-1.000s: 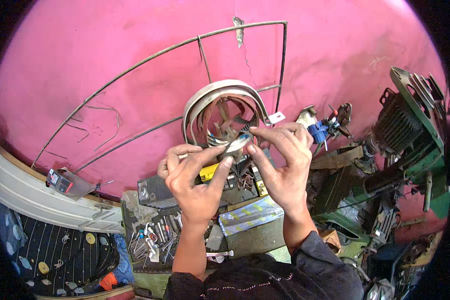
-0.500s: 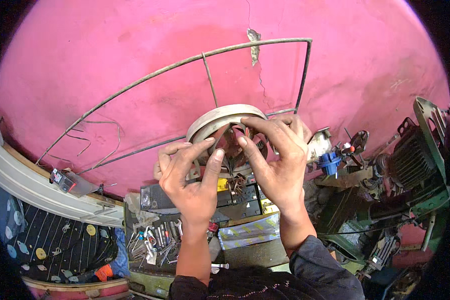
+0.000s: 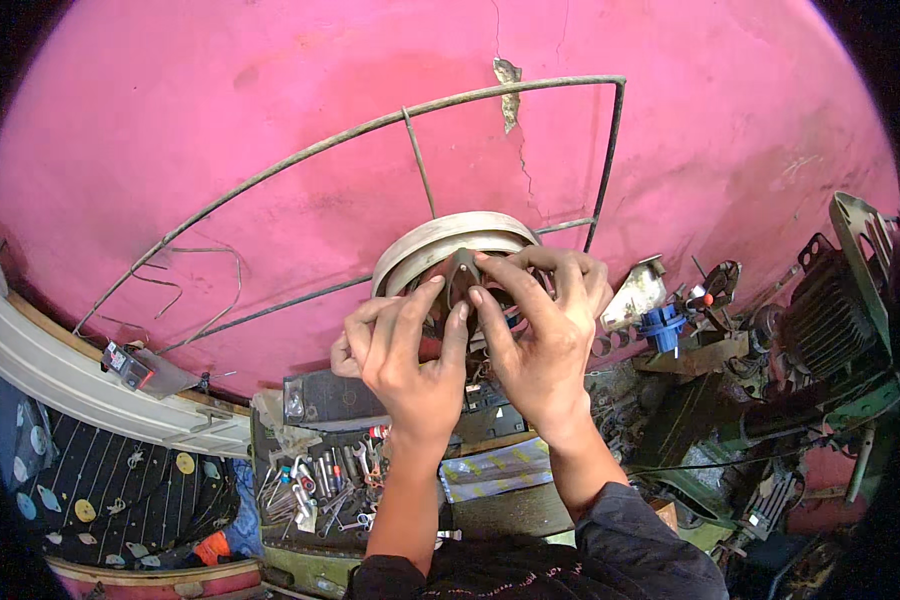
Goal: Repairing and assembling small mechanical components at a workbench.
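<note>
Up in front of me, my left hand (image 3: 405, 365) and my right hand (image 3: 542, 345) are close together, fingertips almost meeting. Between their thumbs and index fingers they pinch a small dark pointed piece (image 3: 463, 272), shaped like a narrow leaf or folded loop; its exact kind is unclear. Directly behind it is a whitish round rim (image 3: 454, 226) with dark parts inside it, largely covered by my fingers. I cannot tell whether the dark piece touches the rim.
A bent metal rod frame (image 3: 410, 110) leans on the pink wall. Wrenches and sockets (image 3: 320, 485) lie on the bench at lower left, beside a patterned packet (image 3: 495, 470). Rightward are a blue part (image 3: 662, 326) and a green-framed machine (image 3: 835, 330) with a finned motor.
My hands have come closer together, the left one shifting right. The dark piece, earlier spread wider between my fingers, now looks narrower and stands with its point upward.
</note>
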`<state>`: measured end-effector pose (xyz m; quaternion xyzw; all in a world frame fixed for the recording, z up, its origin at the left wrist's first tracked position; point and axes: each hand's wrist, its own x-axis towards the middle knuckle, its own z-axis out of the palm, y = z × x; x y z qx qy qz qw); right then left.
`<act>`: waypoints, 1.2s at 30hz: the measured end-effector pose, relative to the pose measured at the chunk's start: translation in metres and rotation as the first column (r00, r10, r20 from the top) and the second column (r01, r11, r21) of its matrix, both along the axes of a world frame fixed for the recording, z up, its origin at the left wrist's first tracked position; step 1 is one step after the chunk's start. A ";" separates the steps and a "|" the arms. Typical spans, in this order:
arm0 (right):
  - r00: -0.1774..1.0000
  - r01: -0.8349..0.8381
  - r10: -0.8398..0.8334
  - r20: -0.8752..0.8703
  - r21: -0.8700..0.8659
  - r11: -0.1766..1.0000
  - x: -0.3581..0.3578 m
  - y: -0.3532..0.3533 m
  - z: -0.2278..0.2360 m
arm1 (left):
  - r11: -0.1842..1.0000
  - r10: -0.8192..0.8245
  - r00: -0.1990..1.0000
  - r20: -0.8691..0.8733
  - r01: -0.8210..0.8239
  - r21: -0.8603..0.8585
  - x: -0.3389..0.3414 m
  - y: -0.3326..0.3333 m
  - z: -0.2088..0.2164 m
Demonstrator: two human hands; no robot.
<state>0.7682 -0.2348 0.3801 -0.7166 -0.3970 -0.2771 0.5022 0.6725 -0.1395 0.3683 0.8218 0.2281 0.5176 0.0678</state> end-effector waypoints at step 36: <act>0.827 -0.547 0.225 -0.516 -0.830 0.109 -0.314 -0.035 -0.290 | 0.602 -0.107 0.661 -0.743 -0.551 -0.577 -0.489 -0.001 -0.332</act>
